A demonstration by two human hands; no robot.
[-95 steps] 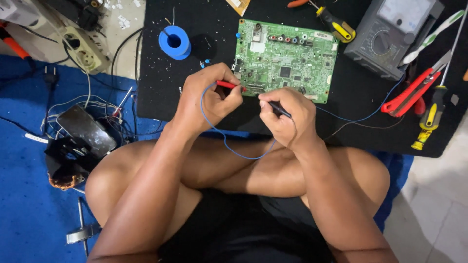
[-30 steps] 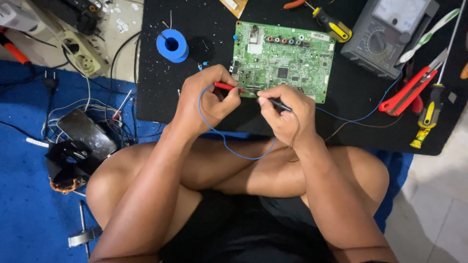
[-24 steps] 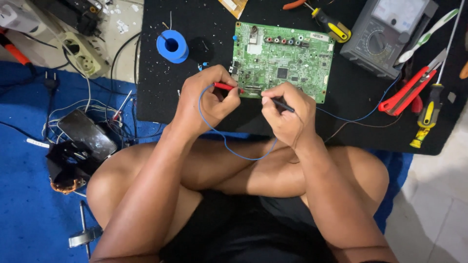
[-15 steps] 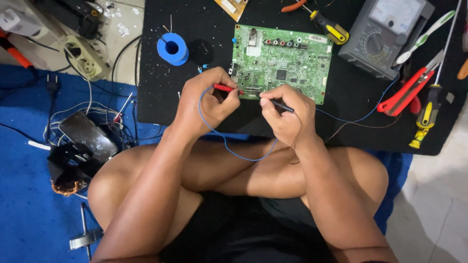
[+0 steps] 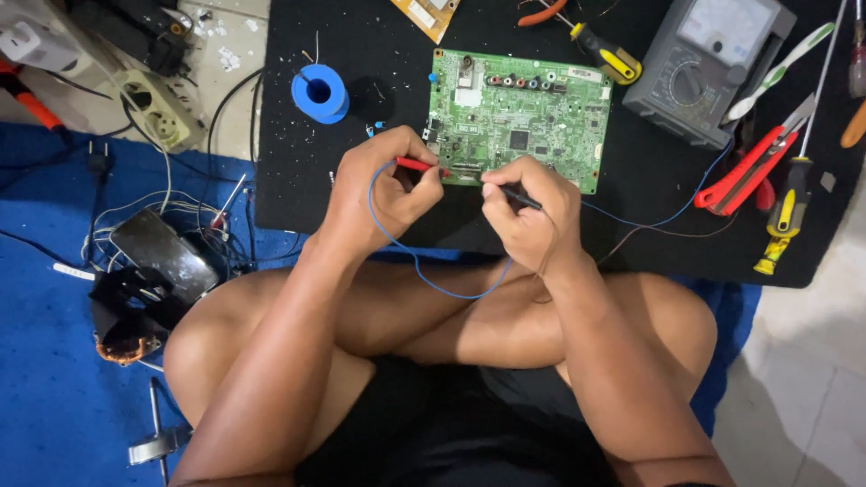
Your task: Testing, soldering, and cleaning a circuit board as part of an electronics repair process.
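Circuit board (image 5: 523,117) probing is underway: my left hand (image 5: 383,185) pinches the red probe (image 5: 417,164), right hand (image 5: 532,212) the black probe (image 5: 514,192) (meter (image 5: 708,68) at two o'clock); next I need steady tips.

A black worktop (image 5: 361,203) carries the things, with a green circuit board (image 5: 532,113) lying flat near its middle. Left of the board stands a blue solder spool (image 5: 319,92). Right of it sits a grey meter (image 5: 708,68). Just above the board's right corner lies a yellow-handled screwdriver (image 5: 606,53). Well to the board's right lie red pliers (image 5: 747,171) and a second yellow screwdriver (image 5: 787,214). A thin blue wire (image 5: 667,221) trails across the worktop right of the board.
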